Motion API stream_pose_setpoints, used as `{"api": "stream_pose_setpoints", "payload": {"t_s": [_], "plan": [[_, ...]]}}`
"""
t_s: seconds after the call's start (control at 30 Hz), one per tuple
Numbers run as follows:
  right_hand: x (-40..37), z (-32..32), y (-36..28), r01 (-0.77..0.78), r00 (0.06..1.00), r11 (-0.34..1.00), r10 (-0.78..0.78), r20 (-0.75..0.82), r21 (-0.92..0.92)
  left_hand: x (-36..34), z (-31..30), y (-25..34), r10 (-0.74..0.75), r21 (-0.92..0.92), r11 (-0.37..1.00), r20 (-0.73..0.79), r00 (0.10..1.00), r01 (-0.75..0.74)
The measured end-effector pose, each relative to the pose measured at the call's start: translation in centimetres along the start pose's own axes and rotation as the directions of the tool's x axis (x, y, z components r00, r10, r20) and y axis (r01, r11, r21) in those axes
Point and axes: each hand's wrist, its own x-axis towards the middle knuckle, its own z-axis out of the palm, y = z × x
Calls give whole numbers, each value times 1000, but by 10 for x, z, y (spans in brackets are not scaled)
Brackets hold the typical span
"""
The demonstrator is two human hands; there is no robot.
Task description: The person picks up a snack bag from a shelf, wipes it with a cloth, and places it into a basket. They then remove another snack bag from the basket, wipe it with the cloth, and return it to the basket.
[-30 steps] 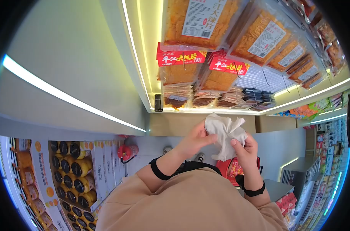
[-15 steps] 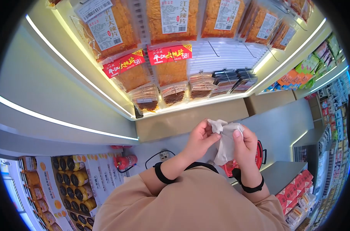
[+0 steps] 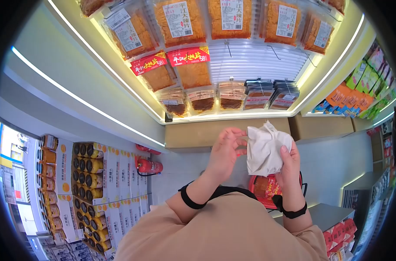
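A crumpled white cloth (image 3: 265, 150) hangs in front of my body, and my right hand (image 3: 289, 162) grips its right side with the thumb on the near face. My left hand (image 3: 227, 148) is at the cloth's left edge, its fingers apart and partly behind that edge. Both wrists wear black bands. Below the cloth, a red basket (image 3: 252, 185) with red packages inside shows partly between my forearms.
Packaged orange snacks (image 3: 230, 19) hang on a lit shelf ahead, above brown boxes (image 3: 193, 134). A red fire extinguisher (image 3: 149, 166) and stacked cartons of jars (image 3: 88, 169) stand left. A grey counter (image 3: 333, 213) is at lower right.
The cloth has been turned and spread wider. My left hand has loosened from its pinch and opened at the cloth's edge. The view has shifted, showing more of the basket and the left side.
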Motion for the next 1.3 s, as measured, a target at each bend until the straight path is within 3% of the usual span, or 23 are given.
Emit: {"api": "stream_pose_setpoints", "payload": {"t_s": [0.07,0.17,0.2,0.3,0.33,0.4,0.43,0.47,0.57,0.67,0.77,0.83,0.9,1.0,1.1,1.17,1.3], "plan": [[-2,-5,-5,-5,999,996,10,-53,89,2,-2,12,-126,-307,941,63,990,139],[-8,-9,-9,49,991,991,-32,-131,126,1,3,23,-160,-437,879,112,981,193],[-10,-4,-11,163,967,986,-150,-207,47,1,4,23,-159,-431,879,144,977,206],[-24,10,-11,333,912,877,-392,-117,-346,2,6,23,-153,-403,885,223,963,234],[-22,10,-7,458,858,647,-502,112,-610,2,6,22,-154,-389,890,233,960,237],[-15,19,-9,473,881,266,-170,442,-840,2,4,27,-123,-315,927,257,959,203],[-12,24,-10,514,855,45,53,516,-856,3,4,33,-90,-255,953,277,957,164],[-9,10,1,505,846,-91,249,471,-859,3,2,39,-59,-197,973,297,953,122],[-13,9,6,385,913,-73,176,369,-920,8,-8,52,-53,-135,986,310,949,100],[-9,34,13,274,952,446,-252,174,-852,12,-17,56,-104,-114,983,309,945,145],[-2,63,21,509,820,295,-451,352,-808,15,-18,59,-151,-100,976,334,930,194],[0,65,21,424,902,41,-109,418,-905,18,-25,64,-91,6,995,337,937,95],[4,64,19,399,907,-241,245,342,-885,22,-33,73,-52,84,996,343,938,24],[11,63,21,347,937,-213,107,332,-913,27,-47,89,-45,152,988,350,936,-9],[16,87,21,361,918,162,-233,320,-918,30,-54,94,-87,164,986,372,924,26],[21,111,17,410,911,136,-111,398,-902,29,-55,93,-125,106,990,404,906,90],[30,110,17,435,885,60,154,439,-899,30,-64,93,-101,150,988,431,896,39]]}}
